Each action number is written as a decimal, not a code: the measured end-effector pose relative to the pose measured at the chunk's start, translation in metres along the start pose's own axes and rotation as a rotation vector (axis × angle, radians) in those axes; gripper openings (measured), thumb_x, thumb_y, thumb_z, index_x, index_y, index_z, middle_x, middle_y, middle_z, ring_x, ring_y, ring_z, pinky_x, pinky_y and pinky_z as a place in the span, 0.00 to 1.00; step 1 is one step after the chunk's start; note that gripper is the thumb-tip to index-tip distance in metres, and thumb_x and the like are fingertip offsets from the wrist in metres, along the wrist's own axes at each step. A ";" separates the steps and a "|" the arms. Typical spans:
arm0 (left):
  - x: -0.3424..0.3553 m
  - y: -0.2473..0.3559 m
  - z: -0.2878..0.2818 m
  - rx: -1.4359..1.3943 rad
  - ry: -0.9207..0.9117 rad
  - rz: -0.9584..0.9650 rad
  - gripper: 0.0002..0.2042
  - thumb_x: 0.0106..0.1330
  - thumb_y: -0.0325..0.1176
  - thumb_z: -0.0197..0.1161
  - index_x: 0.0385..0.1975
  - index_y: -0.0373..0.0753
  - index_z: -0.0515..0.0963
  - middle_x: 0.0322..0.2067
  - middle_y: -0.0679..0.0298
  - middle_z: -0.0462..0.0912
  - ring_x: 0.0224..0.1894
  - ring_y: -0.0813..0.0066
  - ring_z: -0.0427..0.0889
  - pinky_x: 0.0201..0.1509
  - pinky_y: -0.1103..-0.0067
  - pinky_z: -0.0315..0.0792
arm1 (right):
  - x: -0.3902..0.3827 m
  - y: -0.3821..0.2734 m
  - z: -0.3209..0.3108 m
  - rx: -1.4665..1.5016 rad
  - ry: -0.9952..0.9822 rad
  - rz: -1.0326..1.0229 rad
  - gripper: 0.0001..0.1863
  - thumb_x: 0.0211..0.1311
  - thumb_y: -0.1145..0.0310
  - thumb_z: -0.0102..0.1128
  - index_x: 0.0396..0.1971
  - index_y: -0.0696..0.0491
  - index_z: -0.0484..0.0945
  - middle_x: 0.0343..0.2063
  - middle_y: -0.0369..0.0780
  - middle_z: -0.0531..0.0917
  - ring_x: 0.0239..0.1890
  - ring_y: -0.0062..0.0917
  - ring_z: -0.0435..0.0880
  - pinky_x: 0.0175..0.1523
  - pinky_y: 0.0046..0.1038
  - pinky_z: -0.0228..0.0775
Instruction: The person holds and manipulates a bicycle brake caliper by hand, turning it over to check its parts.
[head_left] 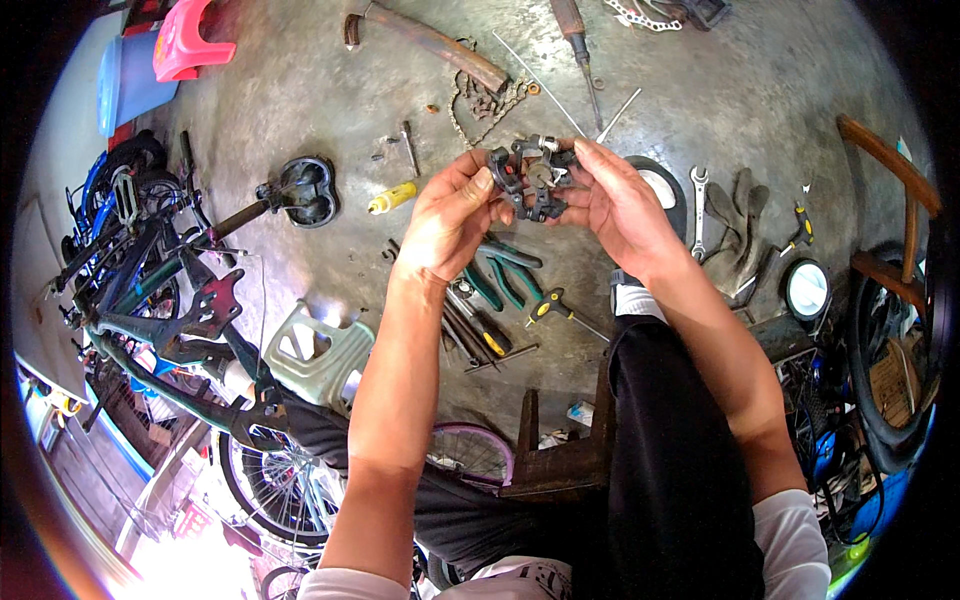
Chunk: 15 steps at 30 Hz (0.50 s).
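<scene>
Over the middle of the floor, both my hands hold up a dark, jointed metal bicycle part (541, 178) with silver bits. Its exact kind is hard to tell. Its left end is pinched between the thumb and fingers of my left hand (452, 215). My right hand (628, 208) grips the other end with the thumb on top and fingers beneath. Below it on the floor lie green-handled pliers (505, 272) and a yellow-and-black T-handle driver (550, 306). A yellow tube (392, 198) rests left of my left hand, and a combination wrench (699, 210) right of my right.
A bicycle frame (150, 290) stands at the left, with a saddle (305, 190) beside it. A pale green stool (318, 350) is near my left forearm. Farther off lie a hammer (435, 45), a chain (478, 110) and a screwdriver (575, 45). Gloves (740, 230) lie right.
</scene>
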<state>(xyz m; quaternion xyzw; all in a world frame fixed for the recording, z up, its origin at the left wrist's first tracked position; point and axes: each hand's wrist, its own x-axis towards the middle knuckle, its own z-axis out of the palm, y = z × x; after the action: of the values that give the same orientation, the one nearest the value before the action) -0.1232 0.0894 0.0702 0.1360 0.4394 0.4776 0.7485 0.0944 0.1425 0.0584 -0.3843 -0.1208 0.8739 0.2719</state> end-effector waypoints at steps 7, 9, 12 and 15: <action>-0.012 0.005 -0.001 0.083 0.156 0.003 0.15 0.76 0.36 0.60 0.55 0.34 0.73 0.50 0.59 0.82 0.51 0.67 0.82 0.45 0.74 0.73 | 0.001 0.000 -0.004 0.040 0.074 0.016 0.19 0.79 0.53 0.51 0.57 0.52 0.74 0.45 0.38 0.84 0.44 0.30 0.88 0.44 0.33 0.79; -0.022 0.004 -0.011 0.112 0.167 0.000 0.14 0.76 0.35 0.60 0.54 0.34 0.73 0.51 0.58 0.82 0.51 0.65 0.83 0.45 0.74 0.74 | 0.001 0.001 -0.003 0.036 0.088 0.012 0.19 0.79 0.53 0.51 0.57 0.51 0.75 0.45 0.38 0.84 0.45 0.30 0.88 0.45 0.34 0.79; -0.038 0.000 -0.010 0.173 0.224 -0.004 0.12 0.75 0.33 0.61 0.52 0.34 0.74 0.47 0.58 0.84 0.47 0.66 0.86 0.42 0.76 0.76 | 0.002 0.004 -0.004 0.020 0.066 -0.009 0.18 0.78 0.53 0.51 0.56 0.49 0.75 0.45 0.37 0.84 0.46 0.30 0.87 0.46 0.34 0.78; -0.043 -0.001 0.005 0.325 0.282 -0.017 0.10 0.75 0.30 0.61 0.50 0.34 0.74 0.43 0.58 0.85 0.42 0.70 0.86 0.41 0.78 0.76 | 0.003 0.012 -0.007 0.057 0.055 -0.015 0.17 0.78 0.54 0.52 0.56 0.48 0.75 0.46 0.37 0.84 0.46 0.28 0.86 0.47 0.34 0.76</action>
<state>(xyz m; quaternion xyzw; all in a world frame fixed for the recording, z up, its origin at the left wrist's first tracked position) -0.1251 0.0542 0.0948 0.1831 0.6123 0.4083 0.6518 0.0930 0.1346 0.0467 -0.3994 -0.0911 0.8640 0.2926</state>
